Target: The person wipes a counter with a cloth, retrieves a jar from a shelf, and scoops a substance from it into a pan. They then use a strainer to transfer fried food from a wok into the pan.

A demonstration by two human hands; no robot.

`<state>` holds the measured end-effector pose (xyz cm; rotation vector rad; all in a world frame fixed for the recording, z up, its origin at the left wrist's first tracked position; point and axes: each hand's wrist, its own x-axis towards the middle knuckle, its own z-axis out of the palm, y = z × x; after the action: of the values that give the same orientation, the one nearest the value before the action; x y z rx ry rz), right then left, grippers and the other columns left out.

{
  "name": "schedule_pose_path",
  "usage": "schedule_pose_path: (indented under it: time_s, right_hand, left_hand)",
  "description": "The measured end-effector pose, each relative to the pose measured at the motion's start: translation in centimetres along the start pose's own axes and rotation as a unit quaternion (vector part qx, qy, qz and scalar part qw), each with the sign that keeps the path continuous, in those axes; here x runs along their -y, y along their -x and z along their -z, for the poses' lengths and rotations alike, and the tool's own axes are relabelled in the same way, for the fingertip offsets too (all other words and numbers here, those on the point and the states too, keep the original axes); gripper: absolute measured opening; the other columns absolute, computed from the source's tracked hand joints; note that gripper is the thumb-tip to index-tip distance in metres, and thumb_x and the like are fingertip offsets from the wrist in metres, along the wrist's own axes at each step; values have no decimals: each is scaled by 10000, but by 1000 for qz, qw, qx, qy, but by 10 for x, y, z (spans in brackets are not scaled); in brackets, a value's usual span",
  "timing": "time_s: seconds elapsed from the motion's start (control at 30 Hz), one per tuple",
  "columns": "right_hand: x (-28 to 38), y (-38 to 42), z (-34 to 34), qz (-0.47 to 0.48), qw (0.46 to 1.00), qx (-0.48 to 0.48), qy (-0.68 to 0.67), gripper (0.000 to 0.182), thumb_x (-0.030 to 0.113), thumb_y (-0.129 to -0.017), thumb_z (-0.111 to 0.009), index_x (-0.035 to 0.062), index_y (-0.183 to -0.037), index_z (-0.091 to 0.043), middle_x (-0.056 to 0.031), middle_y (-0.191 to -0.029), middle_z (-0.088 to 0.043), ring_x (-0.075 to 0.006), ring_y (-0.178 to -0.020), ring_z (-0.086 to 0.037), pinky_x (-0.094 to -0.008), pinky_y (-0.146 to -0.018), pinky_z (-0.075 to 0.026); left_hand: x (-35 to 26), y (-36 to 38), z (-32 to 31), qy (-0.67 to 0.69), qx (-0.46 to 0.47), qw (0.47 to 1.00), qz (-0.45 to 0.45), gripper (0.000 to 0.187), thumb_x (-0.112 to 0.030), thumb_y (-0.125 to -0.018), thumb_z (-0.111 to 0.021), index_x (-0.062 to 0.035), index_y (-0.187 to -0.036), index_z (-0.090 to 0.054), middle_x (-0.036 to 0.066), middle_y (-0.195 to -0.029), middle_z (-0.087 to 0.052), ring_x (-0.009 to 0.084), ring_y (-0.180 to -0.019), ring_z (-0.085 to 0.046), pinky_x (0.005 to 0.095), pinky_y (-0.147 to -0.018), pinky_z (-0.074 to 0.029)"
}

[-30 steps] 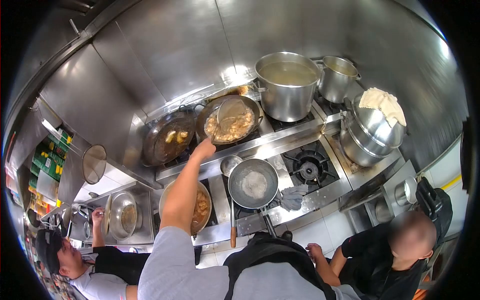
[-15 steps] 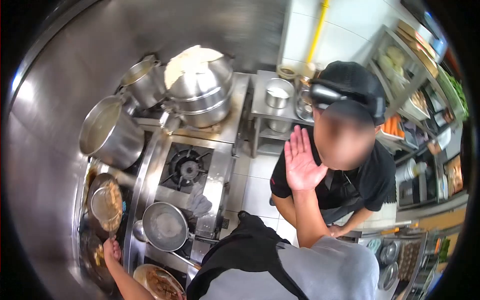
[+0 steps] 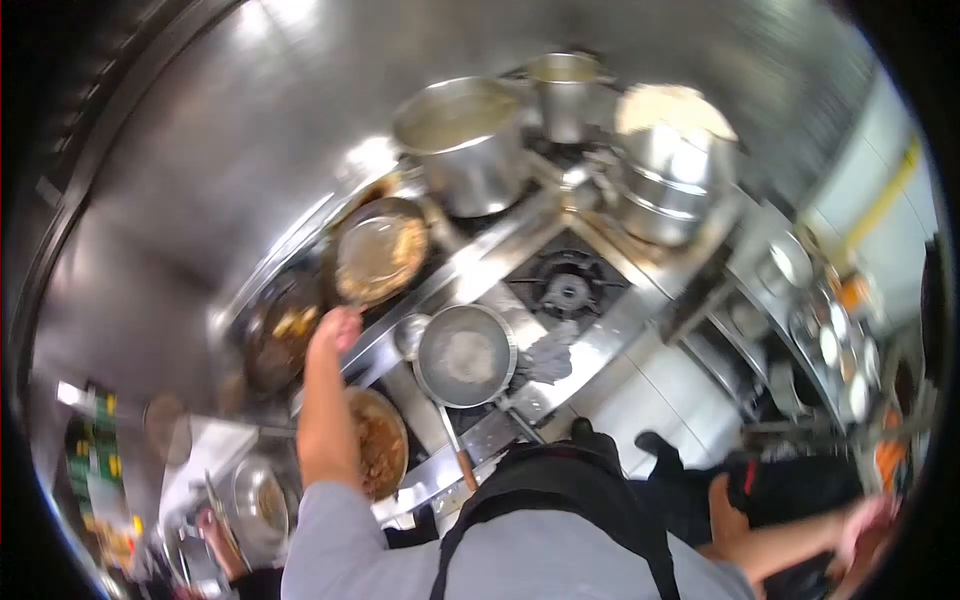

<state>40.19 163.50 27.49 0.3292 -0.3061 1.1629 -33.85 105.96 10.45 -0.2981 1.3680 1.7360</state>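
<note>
My left hand (image 3: 342, 328) is closed on the handle of a round strainer (image 3: 372, 250), which lies over a dark pan with light brown food along its right side. Left of that hand stands another dark pan (image 3: 275, 355) with yellow pieces in it. Below, partly behind my forearm, is a pale pan (image 3: 378, 445) of brown food. A grey pan (image 3: 466, 356) with a wooden handle sits on the stove to the right, a ladle (image 3: 410, 336) beside it. My right hand (image 3: 870, 525) reaches out at the far right, near a co-worker's dark clothing; its fingers are blurred.
Behind the stove stand a large pot (image 3: 470, 165), a smaller pot (image 3: 563, 105) and a stacked steamer (image 3: 670, 185). A grey cloth (image 3: 548, 353) lies by the bare burner (image 3: 567, 290). Another person's hand (image 3: 215, 535) is at lower left, by a metal bowl (image 3: 260, 507).
The view has swung left, so the stove appears further right. My right hand, earlier raised with spread fingers before the co-worker, is now out at the far right. My left hand still grips the strainer.
</note>
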Motion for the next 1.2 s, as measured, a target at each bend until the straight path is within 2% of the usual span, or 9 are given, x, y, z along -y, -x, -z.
schedule_pose_path:
  time_s: [0.1, 0.37, 0.77, 1.03, 1.07, 1.1, 1.13, 1.17, 1.2]
  right_hand:
    - [-25, -5, -17, -51, 998, -7, -43, 417, 418, -859, -535, 72, -1091, -561, -97, -962, -602, -231, -921, -562, -404, -864, -453]
    - [103, -47, -17, -18, 998, -9, -55, 352, 473, -822, -537, 154, -963, -584, -25, -894, -618, -162, -870, -578, -346, -817, -466]
    - [289, 63, -87, 130, 991, -23, -20, 290, 555, -766, -539, 276, -770, -620, 84, -791, -643, -59, -792, -600, -259, -747, -485]
    - [300, 64, -117, 150, 988, -15, -24, 285, 609, -729, -541, 357, -642, -643, 157, -723, -660, 10, -740, -616, -201, -700, -498]
    - [347, 24, -40, 147, 989, -12, -29, 285, 609, -729, -541, 357, -642, -643, 157, -723, -660, 10, -740, -616, -201, -700, -498]
    - [377, -6, 23, -104, 934, 262, 218, 722, 538, -916, -416, -134, -1172, -474, -138, -949, -491, -239, -882, -483, -416, -805, -437]
    - [265, 59, -24, -317, 929, 103, 160, 433, 294, -922, -492, -128, -1021, -507, -97, -856, -452, -183, -795, -461, -317, -704, -453]
    - [162, 120, -34, -91, 874, 61, 473, 249, 188, -899, -553, -57, -942, -535, -59, -832, -447, -142, -744, -465, -241, -635, -439]
    - [93, 159, -27, -75, 810, 21, 581, 198, 208, -913, -572, 13, -904, -542, -38, -828, -487, -133, -694, -467, -259, -631, -446]
  left_hand:
    - [3, 21, -28, -32, -39, 999, -3, 163, -101, -925, -454, -73, -1078, -503, -68, -535, -344, 50, -355, -257, 211, -298, -216]
    - [29, 24, -14, 1, -65, 995, -73, 179, -110, -926, -435, -98, -1101, -471, -33, -574, -384, 58, -383, -294, 223, -323, -203]
    - [62, -14, -13, -19, -84, 980, -179, 192, -153, -984, -394, -158, -1170, -441, -3, -581, -400, 88, -393, -323, 251, -338, -227]
    - [67, -8, -24, 39, -94, 971, -218, 175, -162, -987, -379, -161, -1155, -429, 5, -586, -398, 92, -388, -319, 245, -333, -218]
    - [64, -6, -21, 17, -103, 969, -224, 185, -144, -965, -393, -143, -1147, -432, 14, -585, -402, 101, -389, -345, 260, -332, -239]
    - [62, -5, -21, 23, -102, 968, -227, 185, -144, -965, -393, -143, -1147, -432, 14, -585, -402, 101, -389, -345, 260, -332, -239]
    - [58, -5, -23, -63, -162, 954, -244, 202, -126, -946, -401, -126, -1146, -428, 17, -589, -397, 101, -387, -344, 269, -328, -236]
    - [52, -4, -25, -149, -221, 929, -257, 220, -109, -927, -408, -109, -1146, -425, 19, -592, -393, 102, -385, -343, 277, -324, -234]
    - [44, -3, -25, -215, -257, 909, -250, 278, -103, -876, -441, -48, -1148, -458, 126, -677, -559, 258, -484, -549, 390, -424, -421]
